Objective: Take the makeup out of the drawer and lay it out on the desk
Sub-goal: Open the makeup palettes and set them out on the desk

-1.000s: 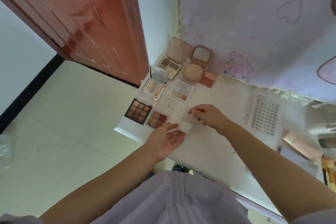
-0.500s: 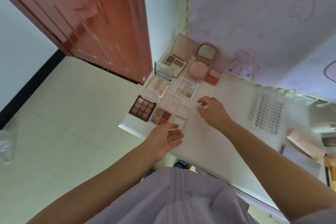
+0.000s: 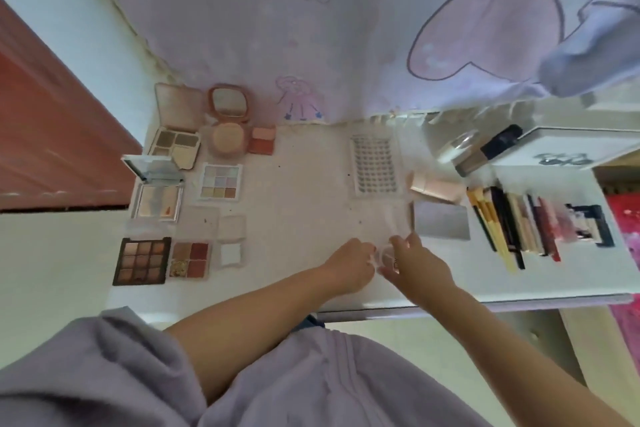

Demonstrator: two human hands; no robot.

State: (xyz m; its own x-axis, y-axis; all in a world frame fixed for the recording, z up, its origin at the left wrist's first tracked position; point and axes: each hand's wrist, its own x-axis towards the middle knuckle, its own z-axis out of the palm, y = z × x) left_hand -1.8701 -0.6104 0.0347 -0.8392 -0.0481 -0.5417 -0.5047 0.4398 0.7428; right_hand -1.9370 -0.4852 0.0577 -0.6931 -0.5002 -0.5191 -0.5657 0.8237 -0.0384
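Both my hands meet at the desk's [image 3: 304, 191] front middle around a small clear round case [image 3: 385, 256]. My left hand [image 3: 349, 265] grips its left side with curled fingers, and my right hand [image 3: 420, 265] pinches its right side. Laid out open on the left are a dark nine-pan palette [image 3: 142, 260], a red four-pan palette [image 3: 190, 258], a small white compact [image 3: 230, 248], a pastel palette [image 3: 220, 182], a mirrored palette [image 3: 157, 199], a beige palette [image 3: 176, 144], a round pink powder compact [image 3: 227, 137] and a blush [image 3: 263, 141]. No drawer is in view.
A lash tray [image 3: 374, 165] lies at the back middle. To the right are a pink tube [image 3: 438, 188], a silver card [image 3: 441, 220], a row of brushes and pencils [image 3: 512, 222], a bottle [image 3: 485, 149] and a white box [image 3: 561, 146]. A red door [image 3: 52, 135] stands at the left.
The view swung right. My right hand left the small white compact beside the red palette. Both hands moved right to the desk's front middle and now hold a small clear case.
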